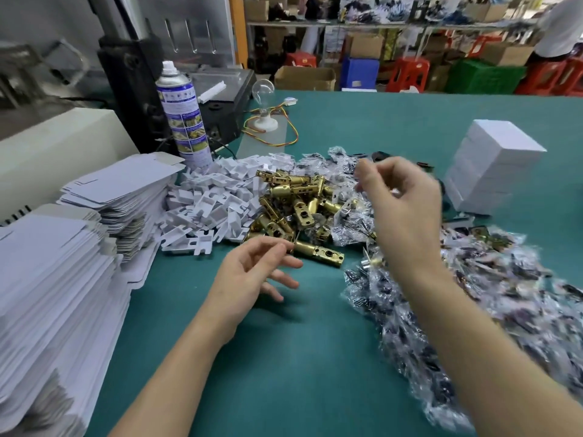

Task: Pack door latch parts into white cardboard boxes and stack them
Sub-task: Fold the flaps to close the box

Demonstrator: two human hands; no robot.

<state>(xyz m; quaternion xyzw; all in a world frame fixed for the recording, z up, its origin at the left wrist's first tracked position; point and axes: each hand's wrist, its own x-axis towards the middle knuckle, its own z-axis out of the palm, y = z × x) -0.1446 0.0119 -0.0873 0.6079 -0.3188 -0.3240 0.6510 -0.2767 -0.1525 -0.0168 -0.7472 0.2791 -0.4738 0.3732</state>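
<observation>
Left hand (252,272): open, empty.
Right hand (400,197): loosely curled, blurred; contents unclear.
Latches (293,203): 12 o'clock; take one cleanly.

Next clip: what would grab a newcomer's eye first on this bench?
Probably the heap of brass latch bolts glinting mid-table on the green mat, between white plastic inserts and crinkly clear bags. Both hands, left hand and right hand, hover open above it. Flat white box blanks tower left; finished white boxes stack right.
</observation>
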